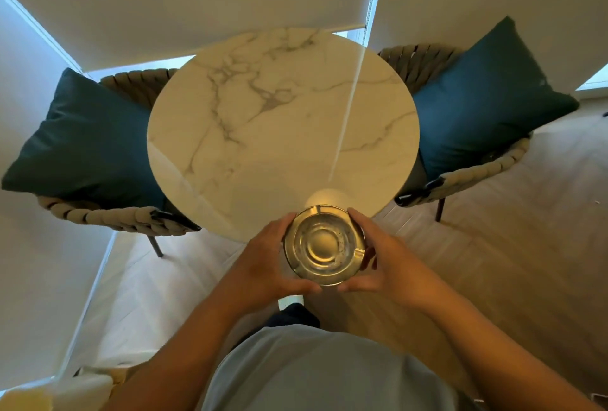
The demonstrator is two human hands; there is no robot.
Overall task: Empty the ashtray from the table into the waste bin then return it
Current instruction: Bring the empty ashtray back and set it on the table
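Observation:
A round metal ashtray (324,244) with notched rim is held upright in the air at the near edge of the round marble table (283,121). My left hand (273,266) grips its left side and my right hand (381,259) grips its right side, thumbs under the near rim. The ashtray's bowl looks shiny, with a few small specks inside. No waste bin is in view.
Two woven chairs with dark teal cushions flank the table, one on the left (88,144) and one on the right (483,98). Roller blinds cover the windows behind. Wooden floor (493,246) lies around me; my foot (291,303) shows below the ashtray.

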